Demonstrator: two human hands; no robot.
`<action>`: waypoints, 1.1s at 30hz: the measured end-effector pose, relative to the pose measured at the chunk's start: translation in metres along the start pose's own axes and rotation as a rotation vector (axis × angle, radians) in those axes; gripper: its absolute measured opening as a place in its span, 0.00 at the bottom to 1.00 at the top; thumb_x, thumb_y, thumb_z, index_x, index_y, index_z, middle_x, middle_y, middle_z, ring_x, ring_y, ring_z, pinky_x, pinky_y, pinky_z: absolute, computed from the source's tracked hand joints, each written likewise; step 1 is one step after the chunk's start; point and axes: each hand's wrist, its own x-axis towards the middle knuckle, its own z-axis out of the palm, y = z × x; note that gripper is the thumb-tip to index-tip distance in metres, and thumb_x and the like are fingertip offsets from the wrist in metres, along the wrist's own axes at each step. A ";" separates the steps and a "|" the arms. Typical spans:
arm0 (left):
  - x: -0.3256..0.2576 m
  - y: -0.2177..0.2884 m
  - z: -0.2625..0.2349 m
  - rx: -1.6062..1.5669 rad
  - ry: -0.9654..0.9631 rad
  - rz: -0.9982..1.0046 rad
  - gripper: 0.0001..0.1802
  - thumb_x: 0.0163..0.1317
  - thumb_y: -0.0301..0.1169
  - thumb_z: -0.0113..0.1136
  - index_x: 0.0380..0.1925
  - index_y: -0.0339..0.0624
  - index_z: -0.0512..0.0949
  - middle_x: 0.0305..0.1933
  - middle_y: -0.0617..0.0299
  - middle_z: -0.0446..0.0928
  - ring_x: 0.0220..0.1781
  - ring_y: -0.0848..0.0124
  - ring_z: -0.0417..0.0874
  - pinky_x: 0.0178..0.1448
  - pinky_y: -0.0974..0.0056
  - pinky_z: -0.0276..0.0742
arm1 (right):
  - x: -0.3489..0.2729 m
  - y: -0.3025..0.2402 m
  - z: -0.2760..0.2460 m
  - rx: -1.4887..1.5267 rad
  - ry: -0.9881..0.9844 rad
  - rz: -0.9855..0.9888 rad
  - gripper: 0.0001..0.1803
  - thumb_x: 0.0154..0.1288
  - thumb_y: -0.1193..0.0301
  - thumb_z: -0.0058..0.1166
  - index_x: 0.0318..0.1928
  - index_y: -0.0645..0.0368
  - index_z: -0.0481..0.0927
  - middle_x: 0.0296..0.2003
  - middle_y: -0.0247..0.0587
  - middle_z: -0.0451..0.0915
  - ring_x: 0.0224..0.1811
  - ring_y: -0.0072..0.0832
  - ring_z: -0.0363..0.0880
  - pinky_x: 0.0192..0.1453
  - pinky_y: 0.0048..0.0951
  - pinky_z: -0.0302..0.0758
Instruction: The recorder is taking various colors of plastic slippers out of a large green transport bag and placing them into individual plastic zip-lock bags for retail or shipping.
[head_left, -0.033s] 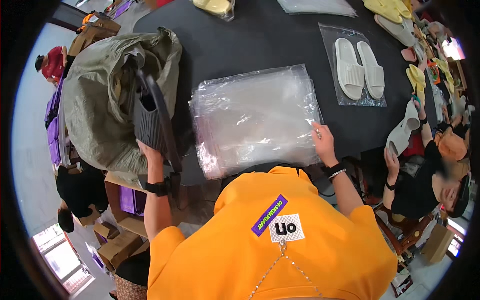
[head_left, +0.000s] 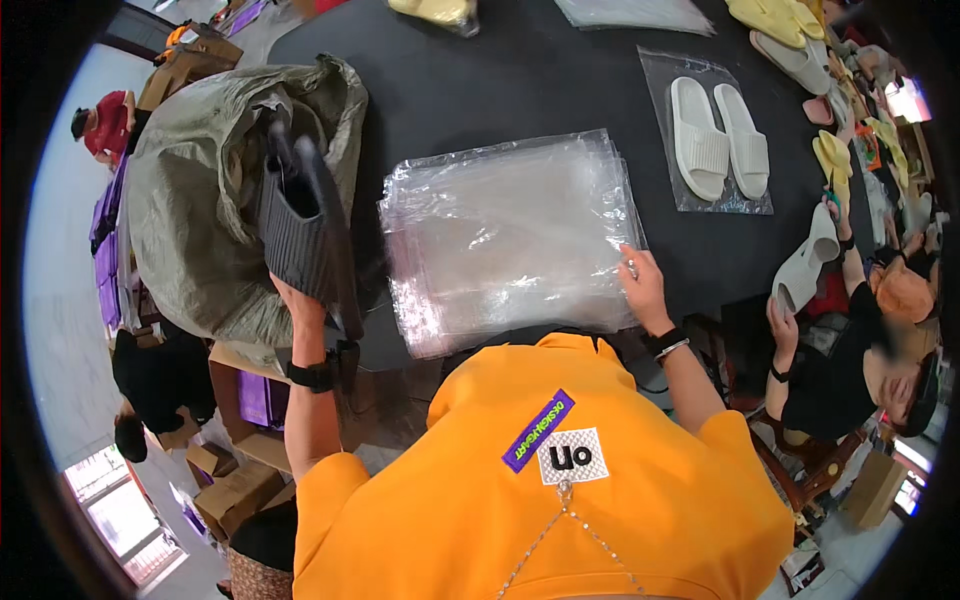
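Upright in my left hand (head_left: pixel 299 303) is a pair of black ribbed slide slippers (head_left: pixel 292 240). My fingers are closed round them, partly hidden behind the soles. They stand in front of the gathered mouth of a bulky olive-green woven sack (head_left: pixel 185 220). A stack of clear plastic bags (head_left: pixel 510 235) lies flat on the table before me. At its right edge my right hand (head_left: pixel 643 288) pinches the bag margin, thumb and fingers together; how many bags are between them I cannot tell.
On the dark table (head_left: pixel 480 90), a white pair of slides (head_left: pixel 700 145) rests on a clear bag at right. A yellow slipper (head_left: pixel 430 12) and more bags (head_left: pixel 635 14) lie at the far edge. At right a co-worker holds a white slipper (head_left: pixel 805 260). Cardboard boxes (head_left: pixel 240 495) stand lower left.
The black slippers in my left hand have shifted slightly left and turned a little. My right hand has moved slightly left at the stack's edge.
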 end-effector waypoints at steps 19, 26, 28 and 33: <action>-0.064 -0.008 0.242 0.861 -0.314 0.348 0.08 0.45 0.31 0.56 0.28 0.45 0.74 0.36 0.58 0.70 0.41 0.57 0.69 0.40 0.54 0.62 | -0.023 0.015 0.030 0.246 -0.161 0.157 0.17 0.55 0.76 0.47 0.47 0.64 0.76 0.47 0.48 0.75 0.49 0.38 0.75 0.50 0.29 0.70; 0.013 -0.014 0.143 1.046 0.028 0.185 0.08 0.46 0.26 0.51 0.29 0.38 0.72 0.37 0.54 0.71 0.44 0.53 0.69 0.42 0.49 0.64 | -0.022 0.014 0.025 0.188 -0.235 0.156 0.22 0.54 0.73 0.52 0.52 0.61 0.72 0.51 0.48 0.71 0.50 0.39 0.73 0.52 0.30 0.70; 0.024 0.029 0.153 0.983 -0.080 0.162 0.07 0.46 0.25 0.50 0.28 0.37 0.71 0.37 0.53 0.71 0.44 0.52 0.69 0.42 0.49 0.65 | -0.021 0.015 0.024 0.114 -0.249 0.062 0.23 0.53 0.73 0.53 0.52 0.61 0.71 0.51 0.48 0.70 0.48 0.39 0.73 0.50 0.30 0.71; -0.004 0.083 0.256 0.878 -0.407 0.451 0.09 0.40 0.23 0.53 0.26 0.42 0.73 0.34 0.57 0.72 0.39 0.57 0.72 0.38 0.55 0.66 | -0.020 0.008 0.023 0.137 -0.297 0.180 0.21 0.51 0.73 0.56 0.48 0.62 0.73 0.44 0.50 0.74 0.42 0.40 0.76 0.44 0.32 0.74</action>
